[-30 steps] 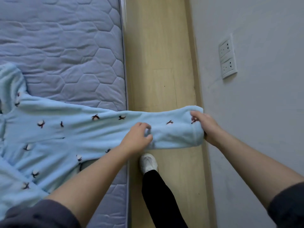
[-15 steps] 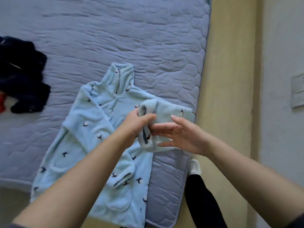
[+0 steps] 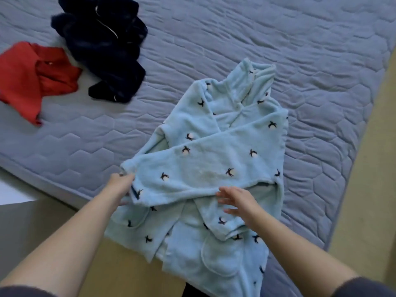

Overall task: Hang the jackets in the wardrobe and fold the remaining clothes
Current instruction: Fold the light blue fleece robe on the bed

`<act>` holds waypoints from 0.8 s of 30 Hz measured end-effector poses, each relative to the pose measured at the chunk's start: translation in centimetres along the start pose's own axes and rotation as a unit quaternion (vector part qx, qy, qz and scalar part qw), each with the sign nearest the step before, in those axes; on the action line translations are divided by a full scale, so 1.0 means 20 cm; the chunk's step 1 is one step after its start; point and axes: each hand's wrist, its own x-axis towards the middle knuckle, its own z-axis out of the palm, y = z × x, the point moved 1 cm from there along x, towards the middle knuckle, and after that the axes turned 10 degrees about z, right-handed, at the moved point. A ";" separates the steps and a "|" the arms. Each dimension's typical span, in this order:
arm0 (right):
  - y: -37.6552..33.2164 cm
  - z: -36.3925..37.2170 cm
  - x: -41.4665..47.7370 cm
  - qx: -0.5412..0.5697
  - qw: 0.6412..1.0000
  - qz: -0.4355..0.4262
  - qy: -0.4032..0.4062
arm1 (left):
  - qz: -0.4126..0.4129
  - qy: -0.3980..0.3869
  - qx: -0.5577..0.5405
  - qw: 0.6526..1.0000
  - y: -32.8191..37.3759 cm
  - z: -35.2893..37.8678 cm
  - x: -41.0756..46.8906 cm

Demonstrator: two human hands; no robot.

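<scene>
While your left hand (image 3: 120, 185) pinches the cuff (image 3: 130, 168) of the sleeve (image 3: 210, 168) drawn across the light blue fleece robe (image 3: 227, 116), your right hand (image 3: 237, 202) is spread flat and holds nothing. It is at the sleeve's near edge, and I cannot tell whether it presses the cloth or hovers just above it. The robe lies face up at the near corner of the mattress (image 3: 235, 39), collar pointing away from you, with its hem (image 3: 192, 264) hanging past the mattress edge.

That overhang is your main risk. If you tug the cuff further to the left or toward yourself, the weight already off the edge could drag the whole garment down onto the floor (image 3: 375, 200). Thick fleece also tends to spring back, so if you let go of the cuff before your right hand pins the fold, the sleeve will likely slide open again. The layers under the sleeve look bunched near your right hand, and folding over them would give a lumpy, lopsided bundle.

As for room, the mattress edge runs close on your side and near the robe's right flank, so neither direction gives much spare surface. Bare quilting lies beyond the collar and to its right. The navy garment (image 3: 102, 50) and the red garment (image 3: 32, 76) sit well apart at the far left, touching each other, so you could slide the robe away from you without meeting them.
</scene>
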 end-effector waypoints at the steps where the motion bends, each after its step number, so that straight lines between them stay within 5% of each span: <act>1: 0.04 -0.01 0.05 -0.017 0.998 0.005 0.060 | -0.003 -0.013 0.071 0.997 -0.07 0.00 0.05; 5: 0.11 -0.14 0.11 -0.031 0.955 -0.007 0.294 | 0.159 0.020 0.318 0.935 -0.11 0.11 0.12; 8: 0.08 -0.31 0.09 -0.242 0.836 -0.034 0.490 | 0.321 0.003 0.364 0.874 -0.05 0.28 0.07; 10: 0.03 -0.42 0.13 -0.351 0.786 -0.057 0.507 | 0.402 -0.022 0.391 0.828 -0.01 0.42 0.03; 16: -0.07 -0.62 0.33 -0.488 0.713 -0.216 0.455 | 0.554 -0.065 0.442 0.703 -0.01 0.86 -0.05; 21: 0.16 -0.84 0.38 -0.385 0.792 -0.100 0.463 | 0.528 -0.080 0.539 0.651 -0.07 1.21 -0.10; 24: 0.12 -0.86 0.39 -0.337 0.833 -0.148 0.412 | 0.525 -0.039 0.522 0.671 -0.05 1.29 -0.13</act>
